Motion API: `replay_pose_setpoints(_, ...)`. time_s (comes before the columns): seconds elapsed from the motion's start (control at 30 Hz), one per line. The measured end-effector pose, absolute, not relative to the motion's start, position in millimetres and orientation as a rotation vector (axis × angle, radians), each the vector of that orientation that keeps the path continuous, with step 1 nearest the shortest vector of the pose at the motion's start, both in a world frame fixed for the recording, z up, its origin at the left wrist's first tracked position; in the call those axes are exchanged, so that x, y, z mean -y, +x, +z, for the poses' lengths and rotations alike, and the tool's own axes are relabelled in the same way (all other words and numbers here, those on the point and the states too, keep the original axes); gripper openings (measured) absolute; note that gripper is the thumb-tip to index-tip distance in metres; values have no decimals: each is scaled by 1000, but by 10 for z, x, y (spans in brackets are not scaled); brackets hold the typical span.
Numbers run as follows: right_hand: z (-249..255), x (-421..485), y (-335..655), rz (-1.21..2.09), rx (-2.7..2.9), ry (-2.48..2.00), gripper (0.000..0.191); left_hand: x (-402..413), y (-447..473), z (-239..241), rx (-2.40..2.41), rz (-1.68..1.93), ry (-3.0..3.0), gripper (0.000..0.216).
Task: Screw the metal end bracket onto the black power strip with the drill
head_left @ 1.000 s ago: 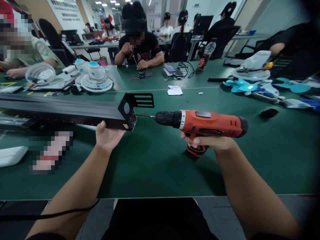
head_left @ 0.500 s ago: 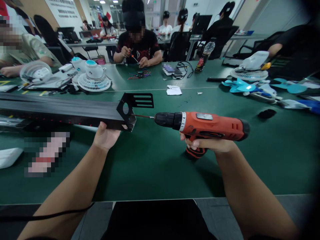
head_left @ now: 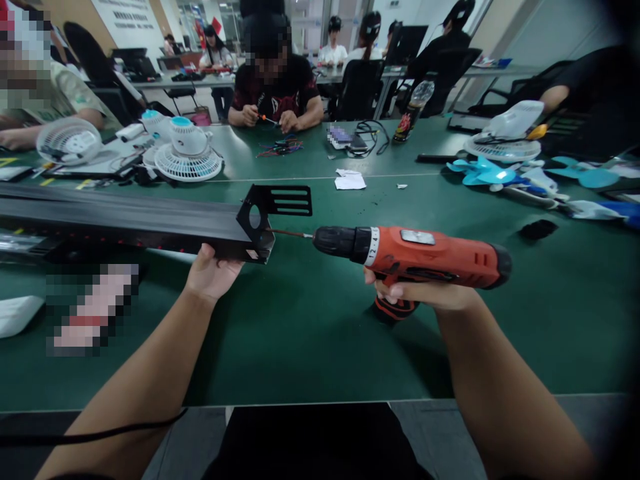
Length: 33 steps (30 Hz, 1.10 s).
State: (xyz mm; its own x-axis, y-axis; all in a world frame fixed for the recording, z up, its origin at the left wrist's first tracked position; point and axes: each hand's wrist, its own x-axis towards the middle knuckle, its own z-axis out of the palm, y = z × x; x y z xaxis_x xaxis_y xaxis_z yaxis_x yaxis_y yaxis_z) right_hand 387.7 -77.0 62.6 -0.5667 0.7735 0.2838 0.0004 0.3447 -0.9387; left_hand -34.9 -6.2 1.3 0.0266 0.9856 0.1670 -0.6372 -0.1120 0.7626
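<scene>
My left hand [head_left: 214, 275] grips a long black metal housing [head_left: 125, 217] from below, near its right end, thumb on the front side. A black slotted bracket [head_left: 287, 200] with a round hole stands at that end. My right hand [head_left: 425, 291] is wrapped round the handle of an orange and black cordless drill [head_left: 435, 255], which lies level and points left. Its long thin bit [head_left: 290, 233] reaches the end plate of the housing, below the bracket; I cannot tell exactly what its tip touches. The fingers of my left hand are partly hidden under the housing.
White fan parts [head_left: 187, 150] stand at the back left. Blue fan blades [head_left: 483, 172] lie on the right. Torn paper [head_left: 350, 179], a bottle [head_left: 410, 113] and cables [head_left: 370, 137] are farther back. Across the green table [head_left: 320, 347], another person [head_left: 275, 87] holds a screwdriver.
The drill has shifted slightly to the right and its rear end sits a little lower. The housing stays in my left hand, nearly still. The view has moved slightly.
</scene>
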Motion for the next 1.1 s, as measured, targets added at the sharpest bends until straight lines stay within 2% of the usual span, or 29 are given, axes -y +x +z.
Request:
replay_pose_setpoints(0.27,597,787,3863,1345,1796,-680,25,98,-330,50,-526,1484,785,59)
replay_pose_setpoints(0.43,597,792,3855,1403,1757,-693,25,90,-332,61,-544,1515,724,46)
replay_pose_setpoints(0.57,613,800,3844,1419,1751,-714,26,101,-311,93,-530,1531,721,56)
replay_pose_setpoints(0.67,615,800,3836,1419,1723,-733,28,106,-307,97,-545,1523,731,55)
replay_pose_setpoints(0.93,589,730,3886,1561,1797,-607,47,102,-352,21,-604,1504,783,56)
replay_pose_setpoints(1.03,591,752,3877,1449,1783,-647,37,110,-342,36,-604,1495,781,53)
replay_pose_setpoints(1.1,599,779,3860,1365,1768,-686,29,126,-318,67,-585,1483,788,59)
